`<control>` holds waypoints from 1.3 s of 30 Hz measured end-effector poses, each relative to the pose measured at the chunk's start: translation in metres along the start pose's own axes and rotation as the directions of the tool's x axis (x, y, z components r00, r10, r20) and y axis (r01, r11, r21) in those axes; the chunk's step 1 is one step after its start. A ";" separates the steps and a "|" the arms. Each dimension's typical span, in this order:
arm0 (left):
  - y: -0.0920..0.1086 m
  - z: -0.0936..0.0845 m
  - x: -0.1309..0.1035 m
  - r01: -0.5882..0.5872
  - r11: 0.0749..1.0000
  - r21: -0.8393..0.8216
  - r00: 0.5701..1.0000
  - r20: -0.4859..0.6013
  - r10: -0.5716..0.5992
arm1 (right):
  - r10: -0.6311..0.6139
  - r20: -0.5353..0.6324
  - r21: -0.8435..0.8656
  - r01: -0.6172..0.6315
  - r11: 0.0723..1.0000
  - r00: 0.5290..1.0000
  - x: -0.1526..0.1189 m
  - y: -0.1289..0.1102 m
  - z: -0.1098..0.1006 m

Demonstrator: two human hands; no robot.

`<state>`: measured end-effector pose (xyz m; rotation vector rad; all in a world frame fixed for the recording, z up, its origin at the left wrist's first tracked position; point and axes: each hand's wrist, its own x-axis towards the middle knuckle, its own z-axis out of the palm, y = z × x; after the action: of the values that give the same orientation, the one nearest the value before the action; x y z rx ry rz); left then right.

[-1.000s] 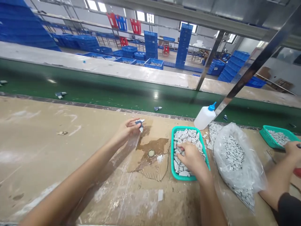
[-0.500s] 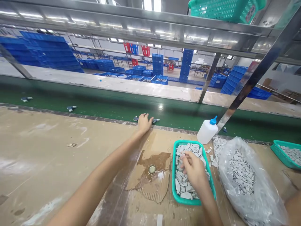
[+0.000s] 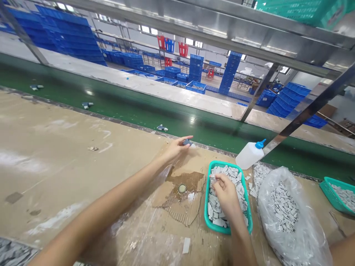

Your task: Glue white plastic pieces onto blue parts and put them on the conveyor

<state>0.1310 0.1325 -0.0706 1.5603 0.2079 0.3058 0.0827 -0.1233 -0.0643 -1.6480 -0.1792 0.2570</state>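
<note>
My left hand (image 3: 175, 147) is closed, thumb and fingers pinching a small dark grey-and-white part (image 3: 188, 142) near the belt's edge. My right hand (image 3: 226, 190) hovers over a green basket (image 3: 206, 207) of flat light-grey pieces (image 3: 219, 223). Its thumb and fingertips are pinched together around what looks like one light-grey piece (image 3: 212, 177). A similar dark grey-and-white part (image 3: 162, 128) lies on the green belt (image 3: 133, 114) beyond my left hand. Between my arms, a small round pale cap (image 3: 182, 188) sits on stained, torn cardboard (image 3: 172, 208).
A white squeeze bottle (image 3: 249, 155) with a blue nozzle stands behind the basket. To the right lie a clear plastic bag (image 3: 266, 214) of small pieces and another green basket (image 3: 331, 195). A slanting metal post (image 3: 294, 120) rises beside the bottle; a metal shelf (image 3: 210, 33) crosses overhead.
My left hand has drawn back from the belt to the table edge with one dark grey-and-white part. My right hand stays over the basket. The view has tilted.
</note>
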 end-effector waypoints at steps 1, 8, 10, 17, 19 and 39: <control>0.002 -0.002 -0.017 0.019 0.994 -0.110 1.000 0.024 -0.016 | -0.020 0.031 -0.004 0.020 1.000 0.999 -0.002 -0.002 0.002; 0.009 -0.019 -0.096 0.134 0.845 -0.518 0.991 0.049 -0.128 | 0.000 0.158 0.015 -0.003 1.000 0.987 -0.016 -0.001 0.039; 0.007 -0.024 -0.102 0.132 0.817 -0.561 0.990 0.031 -0.138 | -0.044 0.155 -0.105 0.061 0.993 0.987 -0.018 0.005 0.051; -0.006 -0.037 -0.109 0.162 0.670 -0.725 0.986 0.095 -0.136 | -0.263 0.249 -0.592 0.361 0.720 0.932 -0.019 0.014 0.060; -0.008 -0.040 -0.109 0.155 0.664 -0.732 0.988 0.098 -0.123 | -0.273 0.263 -0.635 0.379 0.673 0.925 -0.020 0.013 0.059; -0.017 -0.037 -0.111 0.113 0.835 -0.538 0.992 0.105 -0.066 | -0.405 0.476 -0.710 0.613 0.348 0.781 -0.022 0.013 0.070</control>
<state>0.0149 0.1324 -0.0945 0.9892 0.1138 0.2007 0.0417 -0.0634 -0.0816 -2.4229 -1.1613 -0.2069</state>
